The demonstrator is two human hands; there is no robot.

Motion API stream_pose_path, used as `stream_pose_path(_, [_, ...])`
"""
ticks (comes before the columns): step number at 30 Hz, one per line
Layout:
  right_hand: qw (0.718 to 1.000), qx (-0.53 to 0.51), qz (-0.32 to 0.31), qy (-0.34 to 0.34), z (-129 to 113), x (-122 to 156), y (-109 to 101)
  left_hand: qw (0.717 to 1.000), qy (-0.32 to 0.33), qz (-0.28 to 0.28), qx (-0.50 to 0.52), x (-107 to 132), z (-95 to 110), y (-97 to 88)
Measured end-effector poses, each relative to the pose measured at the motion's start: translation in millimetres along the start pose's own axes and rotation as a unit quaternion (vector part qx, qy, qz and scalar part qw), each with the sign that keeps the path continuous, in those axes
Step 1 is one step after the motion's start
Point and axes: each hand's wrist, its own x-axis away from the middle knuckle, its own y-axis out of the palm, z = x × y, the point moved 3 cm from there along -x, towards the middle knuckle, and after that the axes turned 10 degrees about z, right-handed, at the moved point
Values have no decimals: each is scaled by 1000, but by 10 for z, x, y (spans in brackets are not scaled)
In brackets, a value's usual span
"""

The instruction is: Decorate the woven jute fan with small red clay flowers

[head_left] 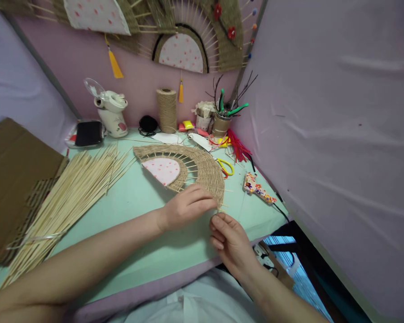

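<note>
A half-round woven fan [211,172] of brown twine on thin sticks is on the table, with a white, pink-spotted cloth piece [162,171] at its centre. My left hand [189,207] reaches across the fan's near side, its fingertips closed on the lower right end of the weave. Just below that end, my right hand [231,240] is closed in a pinch, thumb against forefinger. Whatever lies between those fingertips is too small to make out. Bare stick tips poke out past the fan's right edge.
Left are a bundle of thin sticks [77,193] and cardboard [18,175]. Yellow-handled scissors [226,167] and a flower-patterned glue gun [257,189] lie right. Behind stand a twine spool [167,110], a white jug [112,119] and a can [221,124] holding green-handled pliers.
</note>
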Motion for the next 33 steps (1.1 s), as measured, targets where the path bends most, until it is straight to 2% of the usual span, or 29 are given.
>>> stream_pose_path(7, [988, 83, 43, -123, -125, -115, -121, 1000, -4, -4, -17, -74, 23, -47])
stream_pose_path(18, [979, 105, 67, -163, -179, -169, -178, 999, -10, -35, -24, 9, 19, -26])
stream_pose_path(23, [967, 136, 87, -199, -68, -165, -219, 999, -12, -37, -24, 112, 51, -32])
stream_pose_path(29, [943, 223, 71, -236, 97, -114, -264, 997, -35, -70, -27, 344, 157, -85])
stream_pose_path(33, [902, 275, 52, -329, 38, -60, -249, 998, -37, -52, -27, 390, 199, -113])
